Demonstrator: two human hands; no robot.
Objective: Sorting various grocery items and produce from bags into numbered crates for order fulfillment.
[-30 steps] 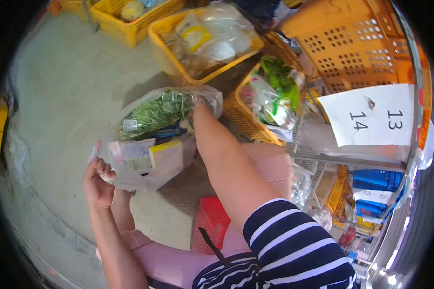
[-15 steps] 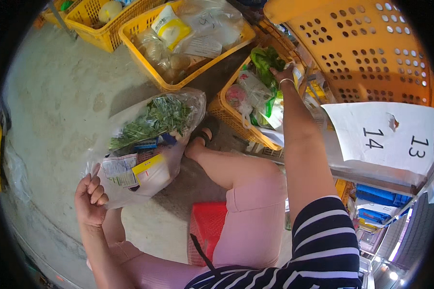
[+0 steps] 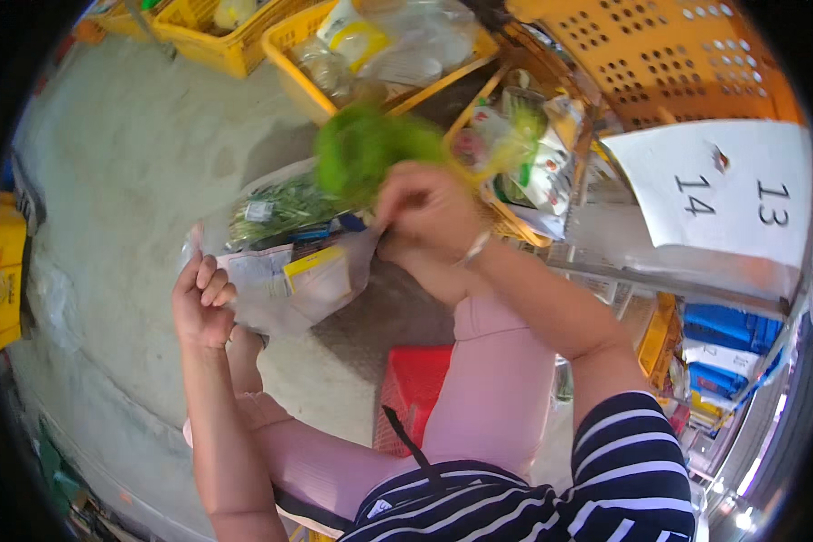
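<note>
Greens (image 3: 361,152) are hanging from the right hand (image 3: 429,212) near a plastic bag (image 3: 305,309)

Through the head camera, I am watching the right hand gripping the bright greens, though motion blur is hiding exactly where the fingers are meeting the leaves. The greens are overlapping the far right end of the plastic bag in my view; I cannot tell whether they are touching it. I am seeing the left hand (image 3: 204,303) closing its curled fingers on the bag's left edge. Inside, a leafy bundle (image 3: 285,206) is lying toward the far side, and a yellow-and-white box (image 3: 321,275) is resting nearer the person. To the right, a yellow crate (image 3: 518,226) is holding packaged produce. Another crate (image 3: 289,83), also yellow, is standing beyond the bag, and a red basket (image 3: 415,384) is sitting between the person's legs (image 3: 488,393).
</note>
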